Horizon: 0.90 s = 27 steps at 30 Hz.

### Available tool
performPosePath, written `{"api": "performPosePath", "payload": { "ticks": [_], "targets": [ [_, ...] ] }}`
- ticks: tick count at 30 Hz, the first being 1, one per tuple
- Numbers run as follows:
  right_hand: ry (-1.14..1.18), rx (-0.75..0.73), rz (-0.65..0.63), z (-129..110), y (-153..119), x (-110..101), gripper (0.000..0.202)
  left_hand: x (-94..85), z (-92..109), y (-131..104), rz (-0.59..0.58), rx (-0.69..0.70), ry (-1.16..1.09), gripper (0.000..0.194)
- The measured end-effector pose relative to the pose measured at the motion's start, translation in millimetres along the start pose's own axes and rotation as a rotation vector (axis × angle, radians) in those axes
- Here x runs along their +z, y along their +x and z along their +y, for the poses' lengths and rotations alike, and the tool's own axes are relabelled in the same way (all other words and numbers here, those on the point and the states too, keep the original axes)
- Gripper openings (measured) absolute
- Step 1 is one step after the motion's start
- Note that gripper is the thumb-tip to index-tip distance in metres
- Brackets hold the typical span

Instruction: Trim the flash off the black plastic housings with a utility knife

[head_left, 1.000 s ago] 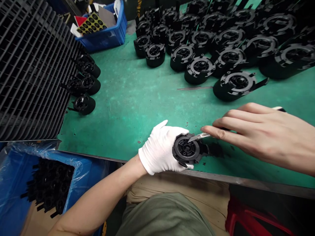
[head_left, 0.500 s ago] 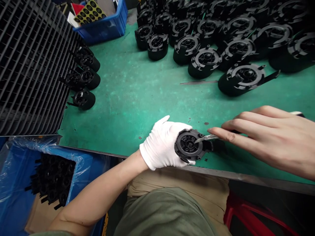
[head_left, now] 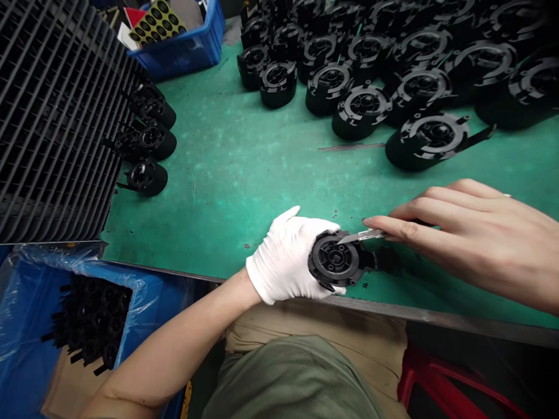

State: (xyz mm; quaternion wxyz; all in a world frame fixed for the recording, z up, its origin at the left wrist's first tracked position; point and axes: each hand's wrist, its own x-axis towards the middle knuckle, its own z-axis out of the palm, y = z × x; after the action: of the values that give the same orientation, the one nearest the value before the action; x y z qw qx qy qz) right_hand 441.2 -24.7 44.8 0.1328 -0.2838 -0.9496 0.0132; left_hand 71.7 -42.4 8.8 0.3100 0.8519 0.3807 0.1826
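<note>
In a white glove, my left hand (head_left: 286, 256) is wrapped round a black round plastic housing (head_left: 336, 260) near the bench's front edge. The housing's ribbed round face points up toward me, and a tab sticks out on its right side. My bare right hand (head_left: 471, 238) grips a craft knife (head_left: 367, 234), its fingers closed round the handle. The blade's tip lies over the upper part of the housing's face; whether it touches the plastic I cannot tell. Most of the knife's handle is hidden under the fingers.
Rows of similar black housings (head_left: 362, 110) stand at the back right of the green bench (head_left: 244, 157). Several more stand at the left beside a black grid rack (head_left: 48, 116). A blue bin (head_left: 183, 49) holds a sticker sheet. Below left, a plastic-lined blue crate (head_left: 144, 314) contains black parts.
The knife tip has moved slightly up and left, from the right part of the housing's face to its upper part. My right hand has shifted a little with it. My left hand stays put.
</note>
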Motion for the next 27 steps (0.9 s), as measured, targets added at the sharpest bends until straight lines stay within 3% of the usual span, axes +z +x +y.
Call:
{"api": "performPosePath", "payload": {
  "ticks": [5, 9, 15, 21, 27],
  "targets": [
    [-0.022, -0.078, -0.061, 7, 10, -4, 0.067, -0.3, 1, 2, -0.012, -0.021, 0.001, 0.109],
    [-0.051, -0.135, -0.008, 12, 19, -9, 0.054, -0.5, 2, 2, -0.015, -0.02, 0.006, 0.108],
    [0.02, -0.092, -0.013, 14, 23, -7, 0.051, 0.4, -1, 0, -0.007, -0.001, 0.016, 0.11],
    [-0.081, -0.155, 0.037, 11, 26, -7, 0.046, 1.7, -2, -1, 0.009, 0.015, 0.024, 0.108],
    [-0.036, -0.153, 0.064, 9, 25, -10, 0.043, 1.8, -3, -1, 0.025, 0.026, 0.006, 0.107]
  ]
}}
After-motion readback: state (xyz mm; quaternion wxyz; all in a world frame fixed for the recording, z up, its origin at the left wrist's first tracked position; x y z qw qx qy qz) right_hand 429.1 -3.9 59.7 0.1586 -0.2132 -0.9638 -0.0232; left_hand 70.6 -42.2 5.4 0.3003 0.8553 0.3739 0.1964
